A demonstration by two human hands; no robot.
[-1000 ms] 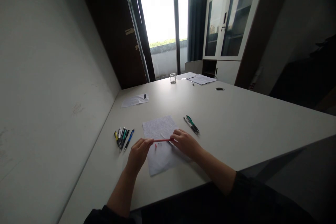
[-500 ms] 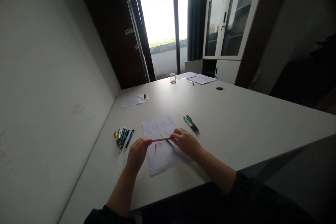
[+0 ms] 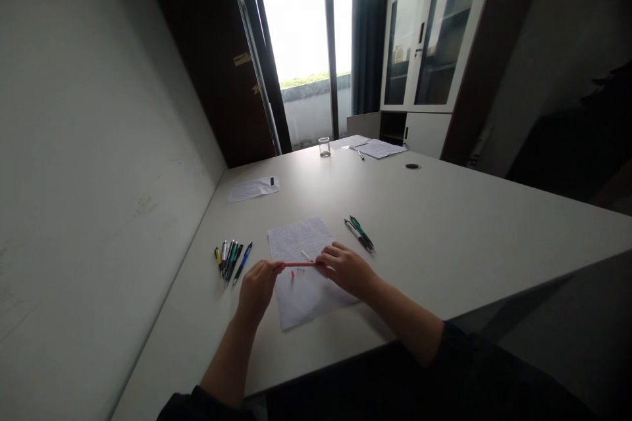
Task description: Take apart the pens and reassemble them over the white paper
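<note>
A slim red pen [image 3: 299, 264] is held level between my two hands, over a sheet of paper [image 3: 316, 306]. The closed fingertips of my left hand [image 3: 257, 283] pinch its left end. At the other end, the fingers and thumb of my right hand [image 3: 347, 270] close around it and hide its tip. Below the pen, a small red piece [image 3: 292, 274] and a tiny clear piece [image 3: 301, 270] lie on the paper. A thin white rod [image 3: 306, 254] on the sheet is partly covered by my right hand.
Several pens [image 3: 231, 262] lie left of the paper, beside a blue pen [image 3: 243, 260]. More pens [image 3: 360, 234] rest to the right. Farther back are a plastic-sleeved sheet [image 3: 253, 189], a glass beaker [image 3: 324, 147], papers [image 3: 380, 148] and a cable hole [image 3: 412, 166]. A wall [image 3: 123, 177] borders the left.
My right hand has shifted slightly left along the red pen, so less of it shows between my hands. It now covers more of the thin rod on the paper.
</note>
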